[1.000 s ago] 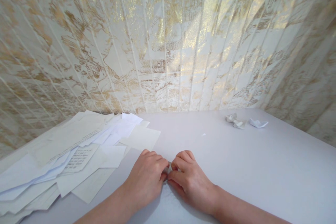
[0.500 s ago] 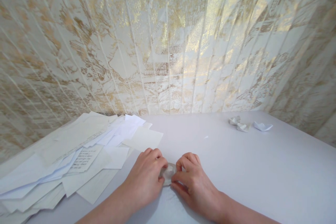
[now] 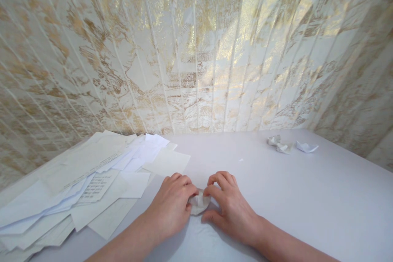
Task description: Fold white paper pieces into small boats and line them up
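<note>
A small folded piece of whitish paper [image 3: 199, 202] lies on the table between my two hands, near the bottom middle of the view. My left hand [image 3: 175, 202] grips its left end between thumb and fingers. On the other side, my right hand [image 3: 229, 206] has thumb and fingers spread apart, with the index fingertip at the paper's upper right edge and the thumb below, off the paper.
Overlapping paper sheets [image 3: 101, 188], some printed, cover the left side of the white table [image 3: 294, 204]. Folded paper boats [image 3: 307, 146] and a greyish folded paper piece [image 3: 279, 144] sit at the back right. A tiny paper scrap [image 3: 241, 160] lies mid-table. A patterned wall [image 3: 196, 49] rises behind.
My right hand has opened, its thumb and fingers parting and its fingers lifting slightly. More of the folded paper shows. My left hand keeps its hold.
</note>
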The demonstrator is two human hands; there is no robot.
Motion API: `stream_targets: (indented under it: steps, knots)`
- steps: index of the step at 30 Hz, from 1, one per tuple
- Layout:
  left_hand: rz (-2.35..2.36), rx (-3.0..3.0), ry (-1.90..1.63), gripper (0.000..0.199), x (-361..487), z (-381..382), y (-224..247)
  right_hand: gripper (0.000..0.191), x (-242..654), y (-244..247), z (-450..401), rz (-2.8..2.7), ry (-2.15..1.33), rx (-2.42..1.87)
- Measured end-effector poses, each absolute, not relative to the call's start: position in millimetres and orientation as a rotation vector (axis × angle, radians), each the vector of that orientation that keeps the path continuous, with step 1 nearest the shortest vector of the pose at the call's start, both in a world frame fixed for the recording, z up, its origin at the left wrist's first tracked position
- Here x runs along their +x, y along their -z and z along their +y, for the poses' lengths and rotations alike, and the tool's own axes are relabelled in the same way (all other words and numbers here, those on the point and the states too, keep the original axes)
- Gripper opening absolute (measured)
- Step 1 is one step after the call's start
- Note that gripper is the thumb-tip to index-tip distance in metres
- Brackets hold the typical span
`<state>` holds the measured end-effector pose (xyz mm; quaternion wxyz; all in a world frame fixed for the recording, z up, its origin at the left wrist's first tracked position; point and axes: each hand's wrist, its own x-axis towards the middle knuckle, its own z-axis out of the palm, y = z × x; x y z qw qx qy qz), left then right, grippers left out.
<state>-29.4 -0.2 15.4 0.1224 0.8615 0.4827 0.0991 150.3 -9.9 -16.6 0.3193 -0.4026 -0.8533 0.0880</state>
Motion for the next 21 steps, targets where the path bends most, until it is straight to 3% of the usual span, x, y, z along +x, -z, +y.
stream_targets:
  steps: [3, 15, 21]
  knots:
    - [1.354, 2.459, -0.305, 0.034, -29.7, 1.3, -12.7, 0.041, 151.5, 18.7, -7.2, -2.241, -0.280, -1.070]
    - [1.414, 2.421, -0.309, 0.025, -23.9, 1.0, -14.6, 0.022, 149.7, 15.7, -6.3, -2.299, -0.358, -1.052]
    - [1.432, 2.400, -0.336, 0.015, -20.1, -1.1, -14.1, 0.018, 153.9, 21.3, -5.8, -2.340, -0.173, -0.874]
